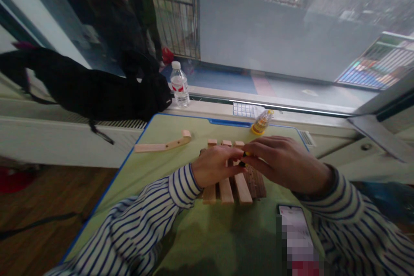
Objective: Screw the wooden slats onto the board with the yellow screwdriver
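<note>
My right hand (284, 164) is closed in a pinch around a small black-and-yellow thing (245, 154), mostly covered by fingers, so its kind does not show. From the other side the fingertips of my left hand (215, 164) close on the same thing. Below both hands, several pale wooden strips (243, 189) lie side by side on the green tabletop. A dark brown ridged wooden piece (257, 181) sits by the rightmost strip, partly under my right hand.
A curved wooden piece with holes (164, 145) lies at the table's (207, 241) left. A yellow glue bottle (260, 123) stands at the back edge, and a phone (296, 228) lies front right. On the sill are a water bottle (180, 86), a black bag (106, 92) and paper (246, 110).
</note>
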Motion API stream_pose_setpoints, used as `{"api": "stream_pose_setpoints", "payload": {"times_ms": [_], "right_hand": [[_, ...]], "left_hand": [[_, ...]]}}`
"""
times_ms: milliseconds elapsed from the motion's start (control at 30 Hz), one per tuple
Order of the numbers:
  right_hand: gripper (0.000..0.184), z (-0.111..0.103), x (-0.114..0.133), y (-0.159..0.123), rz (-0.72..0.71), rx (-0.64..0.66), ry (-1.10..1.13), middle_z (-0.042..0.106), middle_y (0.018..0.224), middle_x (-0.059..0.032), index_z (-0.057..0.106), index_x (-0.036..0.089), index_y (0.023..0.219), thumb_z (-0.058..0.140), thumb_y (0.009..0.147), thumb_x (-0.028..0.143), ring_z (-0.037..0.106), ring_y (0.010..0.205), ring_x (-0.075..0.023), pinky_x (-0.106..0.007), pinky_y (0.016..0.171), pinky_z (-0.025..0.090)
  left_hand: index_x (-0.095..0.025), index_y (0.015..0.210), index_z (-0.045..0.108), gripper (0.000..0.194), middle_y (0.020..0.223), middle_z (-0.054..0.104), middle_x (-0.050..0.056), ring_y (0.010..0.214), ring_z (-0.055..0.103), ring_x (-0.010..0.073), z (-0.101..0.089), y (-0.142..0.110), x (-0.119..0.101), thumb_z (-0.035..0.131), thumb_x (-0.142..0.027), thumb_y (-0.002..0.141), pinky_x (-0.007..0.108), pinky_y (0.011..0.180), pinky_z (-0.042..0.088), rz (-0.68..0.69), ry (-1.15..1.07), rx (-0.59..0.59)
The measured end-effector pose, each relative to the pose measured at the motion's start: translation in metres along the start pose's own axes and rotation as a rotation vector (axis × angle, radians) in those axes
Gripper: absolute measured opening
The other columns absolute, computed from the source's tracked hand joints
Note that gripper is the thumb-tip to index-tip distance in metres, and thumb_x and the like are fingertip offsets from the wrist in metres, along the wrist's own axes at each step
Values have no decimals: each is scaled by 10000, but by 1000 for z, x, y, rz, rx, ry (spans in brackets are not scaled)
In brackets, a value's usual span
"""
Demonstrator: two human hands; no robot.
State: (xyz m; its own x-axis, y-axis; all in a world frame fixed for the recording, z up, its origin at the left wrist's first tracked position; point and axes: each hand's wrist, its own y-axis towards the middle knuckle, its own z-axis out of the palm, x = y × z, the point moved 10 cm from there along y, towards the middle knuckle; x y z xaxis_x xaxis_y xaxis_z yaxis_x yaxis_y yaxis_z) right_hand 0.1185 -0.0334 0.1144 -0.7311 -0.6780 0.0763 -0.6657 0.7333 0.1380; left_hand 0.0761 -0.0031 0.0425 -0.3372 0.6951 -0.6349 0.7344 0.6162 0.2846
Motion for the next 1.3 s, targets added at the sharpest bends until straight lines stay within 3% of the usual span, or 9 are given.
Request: {"api": "stream_pose_setpoints", "payload": {"times_ms": [267, 567, 1167, 1300], "right_hand": [[317, -4, 7, -2, -50, 20, 44, 637, 1033, -59, 510, 207, 1172, 442, 895, 345, 592, 914, -173, -320, 775, 451], [250, -2, 3, -4, -25, 49, 26, 653, 938, -69, 575, 173, 1071, 409, 908, 267, 599, 852, -157, -299, 736, 441], [262, -1, -2, -5, 31, -31, -11, 647, 830, -54, 590, 160, 970, 407, 913, 340, 593, 774, -167, -297, 700, 419], [244, -3, 0, -6, 24, -43, -14, 649, 819, -56, 595, 158, 947, 421, 908, 324, 589, 762, -163, -293, 695, 415]], "left_hand": [[-180, 897, 629, 180, 822, 633, -2, 777, 570, 129, 0, 0, -3, 541, -331, 857, 227, 681, 399, -5, 10, 30], [-167, 860, 616, 189, 765, 611, -4, 717, 552, 114, 3, 0, -6, 518, -328, 871, 212, 626, 384, 37, 47, 51], [-150, 907, 576, 155, 821, 616, 20, 774, 564, 122, 5, 1, -15, 446, -233, 907, 223, 685, 407, 113, -7, 103], [-156, 919, 586, 130, 819, 604, 14, 774, 559, 125, 3, 0, -14, 500, -245, 878, 225, 684, 413, 95, -13, 74]]}}
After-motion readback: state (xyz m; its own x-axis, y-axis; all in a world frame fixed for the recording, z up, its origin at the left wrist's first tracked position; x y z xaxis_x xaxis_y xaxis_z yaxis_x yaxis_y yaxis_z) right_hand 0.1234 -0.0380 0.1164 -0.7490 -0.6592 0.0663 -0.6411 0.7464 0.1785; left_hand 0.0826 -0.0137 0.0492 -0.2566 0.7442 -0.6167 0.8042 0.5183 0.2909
